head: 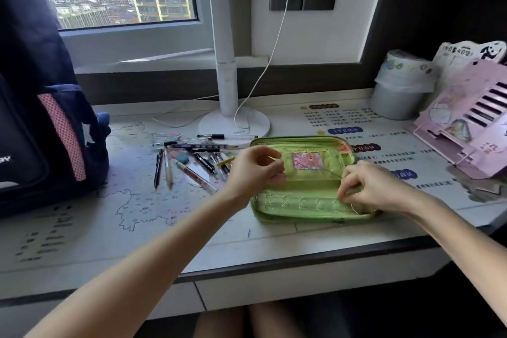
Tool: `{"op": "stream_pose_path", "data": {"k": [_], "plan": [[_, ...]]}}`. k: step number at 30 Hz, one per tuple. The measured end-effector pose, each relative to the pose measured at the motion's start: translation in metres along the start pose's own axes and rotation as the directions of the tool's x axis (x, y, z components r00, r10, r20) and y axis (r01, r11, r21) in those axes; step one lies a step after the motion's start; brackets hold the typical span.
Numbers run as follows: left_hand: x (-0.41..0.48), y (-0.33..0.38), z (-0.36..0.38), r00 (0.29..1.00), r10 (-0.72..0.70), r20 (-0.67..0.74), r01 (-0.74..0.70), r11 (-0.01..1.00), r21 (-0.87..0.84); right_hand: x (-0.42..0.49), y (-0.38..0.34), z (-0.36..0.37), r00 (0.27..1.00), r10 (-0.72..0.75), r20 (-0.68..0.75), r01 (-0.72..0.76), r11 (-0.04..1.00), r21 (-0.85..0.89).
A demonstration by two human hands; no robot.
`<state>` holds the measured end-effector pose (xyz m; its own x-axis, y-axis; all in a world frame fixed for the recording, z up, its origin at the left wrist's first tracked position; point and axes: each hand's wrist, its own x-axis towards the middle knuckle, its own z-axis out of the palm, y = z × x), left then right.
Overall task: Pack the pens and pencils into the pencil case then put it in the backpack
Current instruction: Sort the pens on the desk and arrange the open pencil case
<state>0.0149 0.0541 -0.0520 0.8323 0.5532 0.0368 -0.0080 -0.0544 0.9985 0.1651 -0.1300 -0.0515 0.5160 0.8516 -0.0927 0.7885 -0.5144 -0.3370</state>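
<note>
Your right hand pinches the pencil case flat to steady it | left hand half-curled, empty | pens unpacked beside.

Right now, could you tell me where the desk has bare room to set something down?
Free: the near strip of desk between the backpack and the pencil case. Crowded: the pens and pencils by the lamp base, and the right end around the pink stand and bin.
</note>
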Motion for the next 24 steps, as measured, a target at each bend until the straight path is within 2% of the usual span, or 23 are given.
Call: {"op": "stream_pose_path", "data": {"k": [2, 3, 5, 7, 10, 12, 16, 18, 21, 24], "plan": [[0.003, -0.006, 0.010, 1.000, 0.008, -0.004, -0.007, 0.995, 0.097, -0.004, 0.003, -0.001, 1.000, 0.004, -0.012, -0.004, 1.000, -0.022], [0.005, -0.010, 0.013, 1.000, 0.007, -0.019, -0.004, 0.989, 0.151, -0.007, 0.007, 0.000, 0.997, 0.025, -0.070, -0.025, 1.000, -0.009], [0.008, -0.018, 0.019, 0.997, 0.035, -0.072, -0.012, 0.954, 0.300, -0.013, 0.020, 0.000, 0.956, 0.099, -0.274, -0.093, 0.995, 0.037], [0.008, -0.026, 0.025, 0.988, 0.122, -0.093, -0.053, 0.839, 0.541, -0.018, 0.029, 0.000, 0.900, 0.178, -0.397, -0.167, 0.984, 0.062], [0.003, -0.027, 0.034, 0.989, 0.143, -0.028, -0.074, 0.664, 0.744, -0.023, 0.033, 0.005, 0.908, 0.187, -0.375, -0.179, 0.982, 0.055], [0.004, -0.025, 0.038, 0.996, 0.083, 0.015, -0.066, 0.654, 0.753, -0.022, 0.033, 0.009, 0.919, 0.161, -0.359, -0.162, 0.986, 0.029], [0.014, -0.020, 0.040, 0.995, -0.095, -0.030, 0.097, 0.843, 0.530, -0.015, 0.028, 0.009, 0.922, 0.108, -0.373, -0.101, 0.994, 0.040], [0.018, -0.019, 0.040, 0.988, -0.145, -0.057, 0.155, 0.884, 0.441, -0.012, 0.022, 0.011, 0.933, 0.048, -0.356, -0.043, 0.999, 0.024], [0.018, -0.018, 0.046, 0.981, -0.188, -0.036, 0.178, 0.825, 0.537, -0.008, 0.014, 0.017, 0.952, -0.021, -0.307, 0.030, 0.999, 0.026], [0.012, -0.016, 0.056, 0.991, -0.131, -0.034, 0.108, 0.609, 0.786, -0.005, 0.009, 0.020, 0.964, -0.073, -0.257, 0.068, 0.997, -0.026]]}}
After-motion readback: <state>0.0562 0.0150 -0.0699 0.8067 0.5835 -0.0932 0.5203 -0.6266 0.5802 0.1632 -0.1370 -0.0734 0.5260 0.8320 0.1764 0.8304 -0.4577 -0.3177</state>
